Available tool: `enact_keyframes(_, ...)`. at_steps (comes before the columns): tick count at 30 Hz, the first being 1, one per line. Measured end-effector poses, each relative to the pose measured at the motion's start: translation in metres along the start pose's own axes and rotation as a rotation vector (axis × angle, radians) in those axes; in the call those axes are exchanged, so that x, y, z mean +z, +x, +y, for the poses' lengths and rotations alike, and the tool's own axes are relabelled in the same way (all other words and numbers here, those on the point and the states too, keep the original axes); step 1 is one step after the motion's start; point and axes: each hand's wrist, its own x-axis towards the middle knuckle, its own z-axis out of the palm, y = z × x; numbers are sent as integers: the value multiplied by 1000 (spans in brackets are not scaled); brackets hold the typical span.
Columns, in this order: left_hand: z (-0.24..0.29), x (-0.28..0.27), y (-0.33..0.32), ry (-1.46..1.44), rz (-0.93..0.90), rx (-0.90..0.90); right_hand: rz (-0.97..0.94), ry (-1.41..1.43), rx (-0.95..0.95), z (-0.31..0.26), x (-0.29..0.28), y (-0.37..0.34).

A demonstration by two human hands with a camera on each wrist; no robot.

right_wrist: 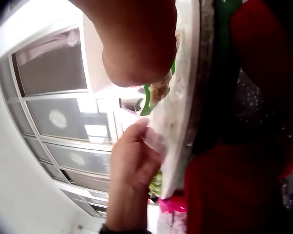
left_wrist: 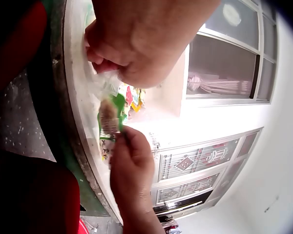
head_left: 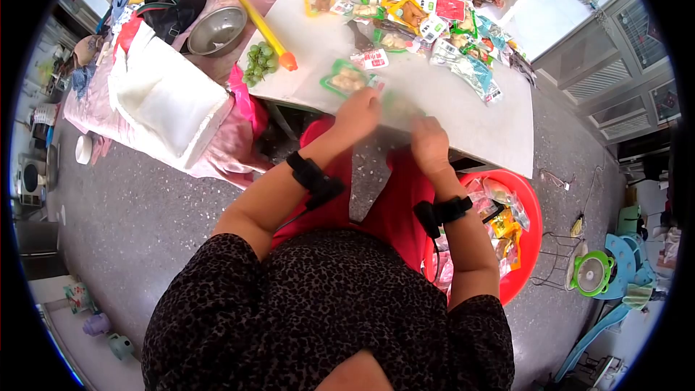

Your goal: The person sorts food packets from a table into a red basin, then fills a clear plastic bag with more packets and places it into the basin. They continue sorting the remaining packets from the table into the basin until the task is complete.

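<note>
Left wrist: green-edged, see-through packet (left_wrist: 108, 117).

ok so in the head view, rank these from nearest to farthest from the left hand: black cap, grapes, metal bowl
From the left hand, in the head view:
1. Grapes, on the left part of the white table.
2. Metal bowl, beyond the grapes, farther left.
3. Black cap, past the bowl, farthest left.
</note>
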Motion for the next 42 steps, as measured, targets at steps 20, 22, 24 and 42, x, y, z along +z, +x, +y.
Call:
enact_keyframes(20,0,12,-11,342,-211,138,6,1527,1219,18,22,-15)
enact_keyframes(22,1,10,-12,318,-209,137,32,1717,1184,5,13,-10)
enact_keyframes(24,0,10,-13,266,-176,145,110,1818,1173,0,15,-8)
enact_keyframes(42,27,-17,-2,398,-146,165,-102,2149,932,14,33,25)
